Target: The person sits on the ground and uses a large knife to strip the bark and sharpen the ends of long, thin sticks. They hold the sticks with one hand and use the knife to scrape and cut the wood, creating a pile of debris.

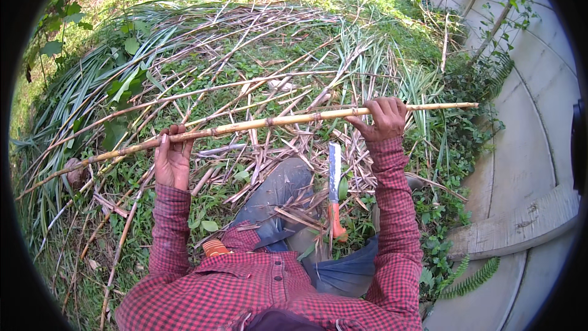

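A long, yellowish, jointed cane stalk stretches across in front of me, its right end a little higher than its left. My left hand is closed on it left of the middle, the thumb on the near side and the fingers curled behind. Further right, my right hand wraps over the stalk from above, near its right end. A machete with an orange handle and a pale, worn blade stands beside my leg, between my hands and my body. Dry leaf strips lie on my lap.
Cut canes and long green leaves are heaped on the ground ahead and to the left. Peeled dry husks litter the weeds around my knees. A concrete panel wall with a slanting slab runs along the right.
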Available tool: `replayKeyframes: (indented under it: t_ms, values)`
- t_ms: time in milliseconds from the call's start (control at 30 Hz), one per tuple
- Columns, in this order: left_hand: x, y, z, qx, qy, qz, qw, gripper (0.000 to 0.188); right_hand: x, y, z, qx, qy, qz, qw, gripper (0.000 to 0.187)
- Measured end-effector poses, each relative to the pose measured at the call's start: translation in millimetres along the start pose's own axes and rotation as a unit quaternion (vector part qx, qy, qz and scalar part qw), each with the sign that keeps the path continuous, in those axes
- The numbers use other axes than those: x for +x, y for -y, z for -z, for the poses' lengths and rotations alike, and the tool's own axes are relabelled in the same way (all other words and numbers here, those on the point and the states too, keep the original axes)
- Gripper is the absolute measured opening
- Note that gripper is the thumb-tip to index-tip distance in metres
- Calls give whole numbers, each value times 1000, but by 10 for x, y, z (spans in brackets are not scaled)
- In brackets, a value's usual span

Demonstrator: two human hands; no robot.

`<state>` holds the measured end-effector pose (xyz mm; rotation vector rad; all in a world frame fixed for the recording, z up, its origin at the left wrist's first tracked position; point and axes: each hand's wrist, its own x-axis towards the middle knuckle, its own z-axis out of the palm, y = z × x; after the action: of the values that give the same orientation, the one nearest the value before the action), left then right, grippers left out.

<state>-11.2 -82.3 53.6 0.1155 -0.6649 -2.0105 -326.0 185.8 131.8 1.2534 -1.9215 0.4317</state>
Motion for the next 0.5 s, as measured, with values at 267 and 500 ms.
replayKeyframes:
  t_ms: [267,500]
  values:
    - [1057,-401,-120,11,104,-62,993,24,-508,212,-60,72,-53,-154,984,31]
    - [2703,-720,-452,212,13,-67,975,34,-1919,215,405,200,118,-445,865,18]
